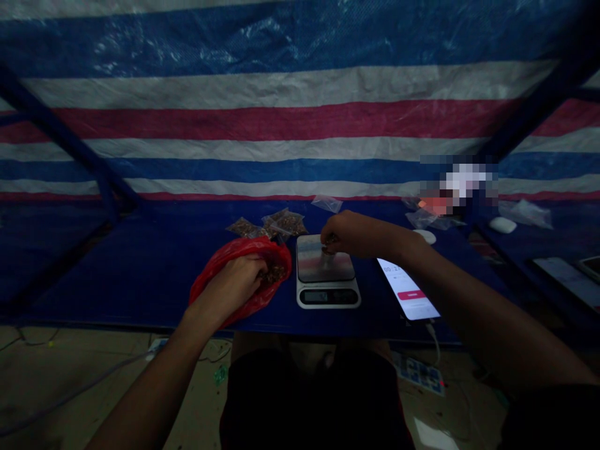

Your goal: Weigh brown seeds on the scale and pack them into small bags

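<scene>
My left hand (241,281) reaches into a red plastic bag (220,259) on the blue table, fingers curled down among small brown pieces (274,272) inside it. My right hand (349,232) hovers over the steel platform of a small digital scale (324,272), fingers pinched on a few of the small brown pieces. Some of the pieces lie on the platform under that hand.
Several small clear bags filled with brown pieces (281,223) lie behind the red bag. A lit phone (409,290) with a cable lies right of the scale. Empty clear bags (327,202), white oval objects (502,225) and a striped tarp (281,119) stand behind. The table's front edge (117,322) is close to me.
</scene>
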{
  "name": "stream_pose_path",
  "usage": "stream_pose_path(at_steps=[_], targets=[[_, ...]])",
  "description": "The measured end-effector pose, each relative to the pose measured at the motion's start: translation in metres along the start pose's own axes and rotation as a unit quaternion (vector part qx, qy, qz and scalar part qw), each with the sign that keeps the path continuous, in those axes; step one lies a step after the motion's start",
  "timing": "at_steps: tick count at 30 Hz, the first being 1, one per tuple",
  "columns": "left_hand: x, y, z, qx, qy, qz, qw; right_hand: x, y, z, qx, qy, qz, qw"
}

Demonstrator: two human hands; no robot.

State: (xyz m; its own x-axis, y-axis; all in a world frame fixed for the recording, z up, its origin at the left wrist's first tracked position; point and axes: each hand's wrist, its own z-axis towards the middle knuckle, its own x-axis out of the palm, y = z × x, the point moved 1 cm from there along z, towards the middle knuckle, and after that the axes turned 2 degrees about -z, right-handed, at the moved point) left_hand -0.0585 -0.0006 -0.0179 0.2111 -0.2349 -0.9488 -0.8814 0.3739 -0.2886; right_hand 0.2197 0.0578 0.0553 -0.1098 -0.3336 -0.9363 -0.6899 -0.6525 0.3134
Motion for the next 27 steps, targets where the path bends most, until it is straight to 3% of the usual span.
stream_pose_path(at_steps=[14,20,27], targets=[[-0.003,0.000,-0.004,0.001,-0.020,-0.022,1.000,0.001,-0.010,0.003,-0.025,-0.021,0.053,0.998],[0.006,0.011,-0.002,0.003,-0.020,-0.025,0.999,-0.006,-0.011,-0.018,0.012,-0.081,0.021,0.996],[0.002,0.012,-0.002,0.009,-0.021,-0.051,0.998,0.032,-0.016,-0.056,0.070,-0.003,0.058,0.996]])
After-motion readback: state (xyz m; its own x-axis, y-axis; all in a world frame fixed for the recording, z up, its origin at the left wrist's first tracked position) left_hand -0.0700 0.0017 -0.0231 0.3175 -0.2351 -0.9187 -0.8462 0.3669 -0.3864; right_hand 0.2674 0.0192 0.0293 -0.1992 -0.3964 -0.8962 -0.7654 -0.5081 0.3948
